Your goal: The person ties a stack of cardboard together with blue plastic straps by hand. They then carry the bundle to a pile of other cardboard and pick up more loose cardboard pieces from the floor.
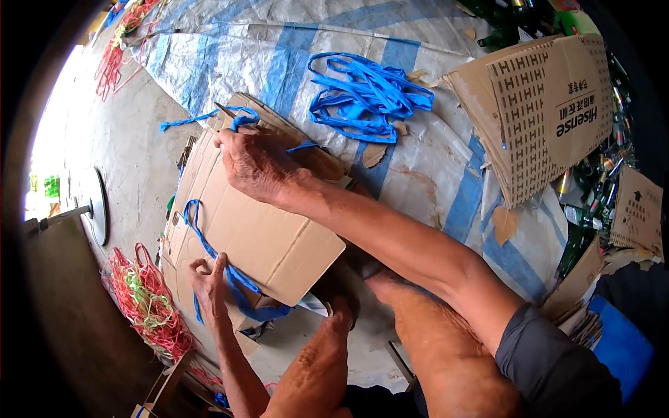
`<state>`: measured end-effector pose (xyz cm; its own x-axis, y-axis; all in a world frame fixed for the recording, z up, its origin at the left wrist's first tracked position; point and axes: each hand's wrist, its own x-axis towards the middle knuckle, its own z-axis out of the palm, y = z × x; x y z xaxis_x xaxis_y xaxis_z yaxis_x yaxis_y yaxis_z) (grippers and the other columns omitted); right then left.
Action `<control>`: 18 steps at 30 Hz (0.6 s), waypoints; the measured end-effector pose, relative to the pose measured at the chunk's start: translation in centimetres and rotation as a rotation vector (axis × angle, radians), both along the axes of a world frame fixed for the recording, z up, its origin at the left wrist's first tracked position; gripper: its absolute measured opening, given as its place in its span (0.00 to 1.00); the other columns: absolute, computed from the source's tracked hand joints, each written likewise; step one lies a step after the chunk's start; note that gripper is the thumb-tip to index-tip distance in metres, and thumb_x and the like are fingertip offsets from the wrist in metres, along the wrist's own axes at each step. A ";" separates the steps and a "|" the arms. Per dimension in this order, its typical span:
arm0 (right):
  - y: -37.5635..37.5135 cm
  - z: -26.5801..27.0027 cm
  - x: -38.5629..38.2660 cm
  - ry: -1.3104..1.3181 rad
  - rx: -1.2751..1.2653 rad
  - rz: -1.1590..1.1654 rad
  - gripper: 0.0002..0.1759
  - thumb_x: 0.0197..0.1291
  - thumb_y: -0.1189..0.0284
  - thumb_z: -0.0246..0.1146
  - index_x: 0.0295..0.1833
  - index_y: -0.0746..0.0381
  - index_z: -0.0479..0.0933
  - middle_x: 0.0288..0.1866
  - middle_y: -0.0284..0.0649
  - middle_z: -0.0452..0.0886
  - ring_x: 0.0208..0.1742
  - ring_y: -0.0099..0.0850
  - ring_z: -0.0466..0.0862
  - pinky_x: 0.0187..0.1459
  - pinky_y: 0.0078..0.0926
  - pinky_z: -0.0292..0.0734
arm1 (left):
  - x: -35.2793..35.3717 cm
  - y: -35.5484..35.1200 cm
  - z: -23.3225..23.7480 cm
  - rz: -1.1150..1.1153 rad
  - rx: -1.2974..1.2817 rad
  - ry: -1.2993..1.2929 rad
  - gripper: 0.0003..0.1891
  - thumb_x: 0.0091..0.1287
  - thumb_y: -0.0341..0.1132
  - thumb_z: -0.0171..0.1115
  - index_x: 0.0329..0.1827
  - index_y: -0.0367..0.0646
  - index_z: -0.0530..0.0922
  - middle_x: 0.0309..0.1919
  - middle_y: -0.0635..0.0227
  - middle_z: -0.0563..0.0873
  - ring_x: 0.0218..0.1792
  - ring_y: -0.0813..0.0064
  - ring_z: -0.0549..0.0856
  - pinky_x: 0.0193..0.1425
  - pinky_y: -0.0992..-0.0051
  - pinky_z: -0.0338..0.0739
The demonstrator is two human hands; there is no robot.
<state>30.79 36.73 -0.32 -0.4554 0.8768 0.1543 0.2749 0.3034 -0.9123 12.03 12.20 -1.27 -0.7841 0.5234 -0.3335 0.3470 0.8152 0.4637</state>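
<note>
A stack of flattened cardboard lies tilted in front of my legs, with a blue strap running over its lower part. My right hand is closed at the stack's upper end. There a blue strap end trails left from a looped bit beside the fingers. My left hand is at the near left part of the stack, its fingers bent around the strap, thumb and index fingertip slightly apart. A short strap tail hangs below this hand. The palms of both hands are hidden.
A bundle of blue straps lies on the striped tarpaulin. Folded printed cardboard stands at right, near green bottles. Tangled red and green twine sits at left, below a round plate on a bar.
</note>
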 end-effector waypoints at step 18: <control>-13.7 4.3 -8.7 -0.281 0.410 0.631 0.20 0.60 0.68 0.70 0.53 0.65 0.72 0.32 0.51 0.87 0.32 0.44 0.92 0.27 0.40 0.84 | -2.5 -3.3 -4.8 -0.009 0.482 -0.083 0.25 0.66 0.48 0.74 0.57 0.42 0.77 0.35 0.54 0.83 0.38 0.56 0.86 0.41 0.57 0.77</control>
<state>22.06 23.01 3.96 -0.9160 0.3392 0.2140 0.1425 0.7740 -0.6170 9.51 8.89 -6.06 -0.7600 0.6401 -0.1129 0.2983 0.4979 0.8143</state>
